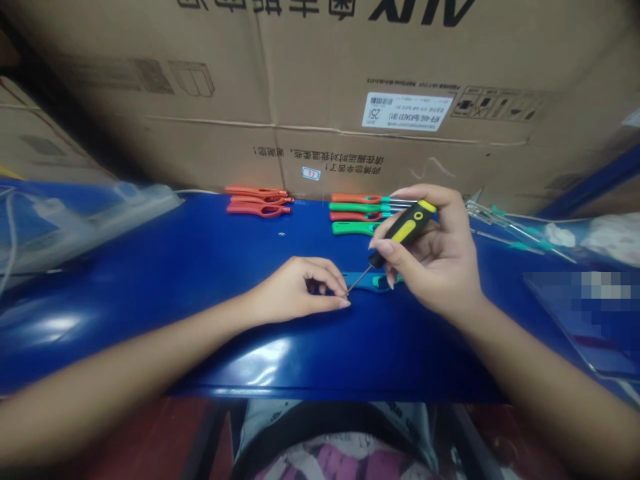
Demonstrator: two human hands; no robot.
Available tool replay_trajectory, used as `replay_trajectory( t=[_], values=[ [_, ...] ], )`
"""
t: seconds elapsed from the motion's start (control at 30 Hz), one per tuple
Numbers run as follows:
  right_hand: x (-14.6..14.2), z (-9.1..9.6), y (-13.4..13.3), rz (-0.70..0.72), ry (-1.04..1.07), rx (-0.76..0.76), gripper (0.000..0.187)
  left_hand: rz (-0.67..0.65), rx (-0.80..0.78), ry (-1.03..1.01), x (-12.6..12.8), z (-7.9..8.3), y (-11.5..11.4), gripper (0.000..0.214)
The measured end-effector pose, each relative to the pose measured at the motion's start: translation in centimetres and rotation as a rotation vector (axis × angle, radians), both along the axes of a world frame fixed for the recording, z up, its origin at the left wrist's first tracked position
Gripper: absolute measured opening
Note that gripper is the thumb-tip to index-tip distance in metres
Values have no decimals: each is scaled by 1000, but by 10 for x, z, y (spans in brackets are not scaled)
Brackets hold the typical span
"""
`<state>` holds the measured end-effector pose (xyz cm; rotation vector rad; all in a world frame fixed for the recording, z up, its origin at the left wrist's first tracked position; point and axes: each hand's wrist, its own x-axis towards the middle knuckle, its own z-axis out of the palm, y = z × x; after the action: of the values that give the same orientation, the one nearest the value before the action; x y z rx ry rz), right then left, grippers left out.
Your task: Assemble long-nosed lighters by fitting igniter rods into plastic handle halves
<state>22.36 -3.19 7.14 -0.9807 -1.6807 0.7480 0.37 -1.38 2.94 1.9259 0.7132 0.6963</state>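
Note:
My right hand [435, 257] grips a black and yellow screwdriver [403, 230], its thin shaft slanting down to the left. My left hand [303, 290] rests on the blue table [200, 267] with fingers pinched at the screwdriver's tip, on something too small to make out. A blue plastic handle piece [367, 280] lies between the two hands, partly hidden by my right hand.
Three orange handles [257, 200] lie at the back centre. A row of orange and green handles [357, 212] lies beside them. Thin metal parts [505, 227] sit at the back right. Clear plastic bags [75, 213] lie at left. Large cardboard boxes [320, 87] stand behind the table.

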Motion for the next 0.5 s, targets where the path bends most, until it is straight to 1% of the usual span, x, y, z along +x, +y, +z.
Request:
replay_trajectory(
  t=[0.07, 0.2, 0.27, 0.33, 0.43, 0.5],
  values=[
    [3, -6, 0, 37, -13, -8, 55, 11, -22, -8, 1, -3, -1, 10],
    [11, -13, 3, 119, -55, -45, 64, 27, -34, -8, 3, -8, -2, 11],
    [13, -14, 3, 126, -48, -43, 66, 33, -15, -8, 3, -8, -2, 13],
    [13, -15, 4, 101, -36, -22, 69, 62, 35, 13, 2, -7, -1, 23],
    [13, -17, 5, 23, -16, 43, 71, 107, 174, 105, -3, -9, 4, 47],
    [13, -19, 8, -16, -6, 101, 68, 124, 283, 197, -6, -14, 10, 52]
  ],
)
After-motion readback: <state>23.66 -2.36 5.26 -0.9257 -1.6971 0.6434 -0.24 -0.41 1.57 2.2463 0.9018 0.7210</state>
